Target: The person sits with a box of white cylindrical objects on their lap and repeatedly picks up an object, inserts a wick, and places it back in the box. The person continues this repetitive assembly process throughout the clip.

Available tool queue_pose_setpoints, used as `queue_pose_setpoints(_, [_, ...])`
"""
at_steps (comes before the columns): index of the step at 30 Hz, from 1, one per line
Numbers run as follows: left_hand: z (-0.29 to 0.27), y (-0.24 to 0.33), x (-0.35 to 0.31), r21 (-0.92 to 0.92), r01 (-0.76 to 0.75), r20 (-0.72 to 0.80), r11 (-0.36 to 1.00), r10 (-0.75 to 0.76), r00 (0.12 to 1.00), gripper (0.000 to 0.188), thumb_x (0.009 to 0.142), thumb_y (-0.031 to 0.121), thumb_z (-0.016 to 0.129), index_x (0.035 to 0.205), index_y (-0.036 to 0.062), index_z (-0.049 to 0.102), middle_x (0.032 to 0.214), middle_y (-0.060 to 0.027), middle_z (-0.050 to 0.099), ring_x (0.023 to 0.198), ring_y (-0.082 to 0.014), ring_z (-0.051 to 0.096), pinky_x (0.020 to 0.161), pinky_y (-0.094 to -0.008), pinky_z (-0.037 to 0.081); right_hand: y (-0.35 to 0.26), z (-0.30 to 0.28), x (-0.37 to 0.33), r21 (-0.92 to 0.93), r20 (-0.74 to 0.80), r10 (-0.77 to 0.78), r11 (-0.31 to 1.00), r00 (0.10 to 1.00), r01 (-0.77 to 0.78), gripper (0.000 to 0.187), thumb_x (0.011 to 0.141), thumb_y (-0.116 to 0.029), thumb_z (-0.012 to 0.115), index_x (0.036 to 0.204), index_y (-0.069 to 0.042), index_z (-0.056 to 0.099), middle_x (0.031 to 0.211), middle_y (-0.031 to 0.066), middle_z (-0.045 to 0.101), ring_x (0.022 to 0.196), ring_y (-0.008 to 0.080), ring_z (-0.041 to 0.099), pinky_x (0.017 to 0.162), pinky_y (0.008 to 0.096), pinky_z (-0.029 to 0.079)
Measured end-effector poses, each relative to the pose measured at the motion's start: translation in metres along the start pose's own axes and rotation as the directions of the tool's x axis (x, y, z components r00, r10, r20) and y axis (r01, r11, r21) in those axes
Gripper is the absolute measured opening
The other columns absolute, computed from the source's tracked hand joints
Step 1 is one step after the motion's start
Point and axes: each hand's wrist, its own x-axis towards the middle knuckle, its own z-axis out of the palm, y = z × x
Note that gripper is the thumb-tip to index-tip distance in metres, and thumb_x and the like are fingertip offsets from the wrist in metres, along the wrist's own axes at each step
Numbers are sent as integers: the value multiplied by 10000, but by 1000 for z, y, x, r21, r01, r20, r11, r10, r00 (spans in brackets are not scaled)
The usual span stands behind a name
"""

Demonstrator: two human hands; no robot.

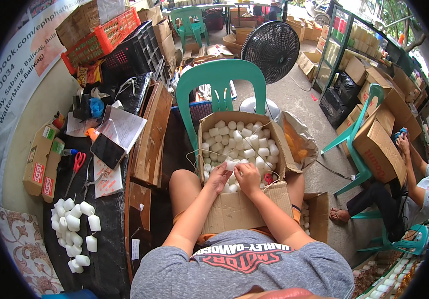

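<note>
Above an open cardboard box (202, 130) between my knees, my left hand (218, 178) pinches a short white votive candle (230, 165). The fingertips of my right hand (247, 178) are closed at the candle's right end, partly hiding it. Many similar loose white candles (244, 142) fill the box under both hands. A small red-handled tool (269, 177) lies among them, right of my right hand; its kind is too small to tell. The box's near flap (244, 212) hangs toward my lap.
At left, a black-covered table (105, 219) bears a cluster of white candles (72, 229), red scissors (76, 167) and a phone (107, 151). A green chair (187, 92) and black fan (270, 52) stand ahead. Another person (421, 192) sits at right near boxes (379, 149).
</note>
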Motion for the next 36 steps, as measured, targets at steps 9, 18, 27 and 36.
queue_pose_setpoints(9, [-4, -2, 3, -2, 27, -49, 1000, -27, 998, 244, 858, 255, 629, 935, 27, 585, 913, -71, 627, 865, -136, 609, 818, -228, 519, 6, 10, -3, 258, -1, 119, 959, 993, -115, 106, 793, -101, 641, 866, -30, 614, 803, 124, 626, 722, 280, 615, 642, 360, 494])
queue_pose_setpoints(18, [-6, -6, 4, 33, -9, -120, 999, 13, 993, 281, 833, 206, 666, 992, 34, 510, 963, -75, 590, 877, -150, 601, 822, -262, 527, 5, 7, -3, 195, 1, 32, 980, 999, -31, 104, 791, -77, 630, 870, -10, 629, 832, 148, 620, 729, 288, 620, 655, 357, 505])
queue_pose_setpoints(27, [1, -5, -1, 101, -20, -203, 995, 40, 978, 495, 785, 189, 720, 1111, 21, 387, 1046, -123, 549, 894, -209, 594, 824, -287, 523, 13, 13, -5, 237, 20, 186, 954, 982, -186, 116, 786, -113, 656, 847, -14, 663, 842, 140, 635, 704, 254, 632, 638, 327, 508])
queue_pose_setpoints(36, [3, -3, -3, 129, -29, -198, 991, 54, 979, 483, 791, 153, 712, 1111, 6, 382, 1034, -115, 525, 886, -203, 585, 830, -308, 518, 16, 13, -6, 201, 22, 172, 964, 985, -172, 103, 776, -102, 658, 842, -23, 666, 841, 130, 629, 715, 245, 628, 638, 325, 503])
